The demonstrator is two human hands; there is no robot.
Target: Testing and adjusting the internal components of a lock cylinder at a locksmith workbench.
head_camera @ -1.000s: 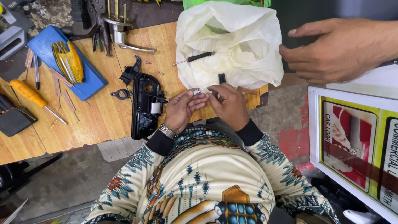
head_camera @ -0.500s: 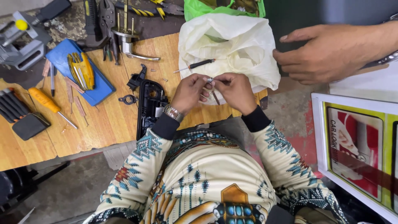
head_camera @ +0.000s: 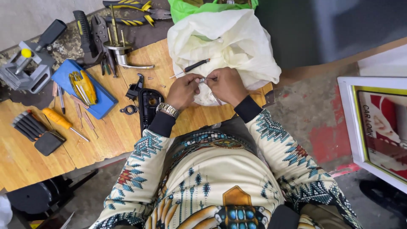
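Note:
My left hand (head_camera: 185,90) and my right hand (head_camera: 226,85) meet fingertip to fingertip over a white plastic bag (head_camera: 224,42) on the wooden bench (head_camera: 106,131). Between the fingertips they pinch a small shiny metal part (head_camera: 202,79); its exact shape is too small to tell. A thin black-handled screwdriver (head_camera: 191,67) lies on the bag just above my left hand. A black door-handle housing (head_camera: 148,106) lies on the bench beside my left wrist, which wears a metal watch.
On the bench's left lie a blue box with yellow tools (head_camera: 84,87), an orange-handled screwdriver (head_camera: 60,120), a black bit set (head_camera: 36,131), a small vise (head_camera: 26,68), pliers (head_camera: 131,10) and a metal lever handle (head_camera: 125,55). A framed sign (head_camera: 377,123) stands at right.
Both hands have lifted from the bench edge up onto the bag and closed together on the small part. Another person's hand at the upper right is gone from view.

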